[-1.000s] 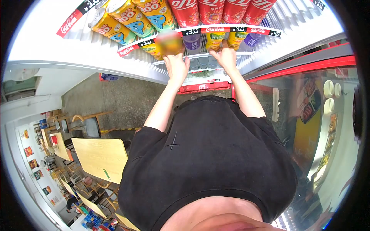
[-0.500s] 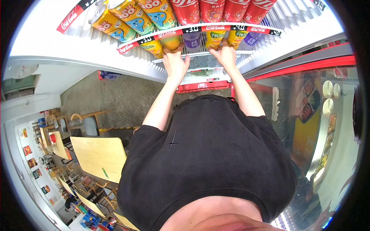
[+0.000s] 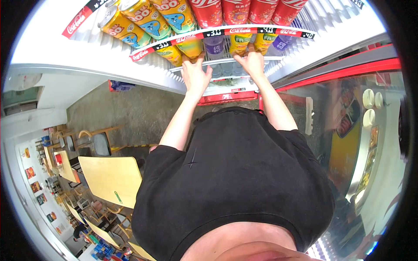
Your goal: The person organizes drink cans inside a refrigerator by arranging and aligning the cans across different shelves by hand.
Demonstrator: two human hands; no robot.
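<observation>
Inside a drinks fridge, my left hand reaches up to a yellow drink on the shelf below the cans. Its fingers curl against the lower end, with the thumb held off to the right. My right hand has its thumb and fingers about the lower part of another yellow drink. A third yellow drink sits just right of those fingers. Between my hands stands a purple-labelled bottle. The tops of these drinks are hidden behind the price strip.
Yellow cans and red Coca-Cola cans line the shelf above. The fridge's glass door stands open at right. Lower shelves hold more bottles. Wooden tables and chairs are at left; a person is far off.
The yellow drink at my left hand has shifted slightly down towards me, and that hand has moved with it. My right hand stays at its yellow drink. The view has shifted a little.
</observation>
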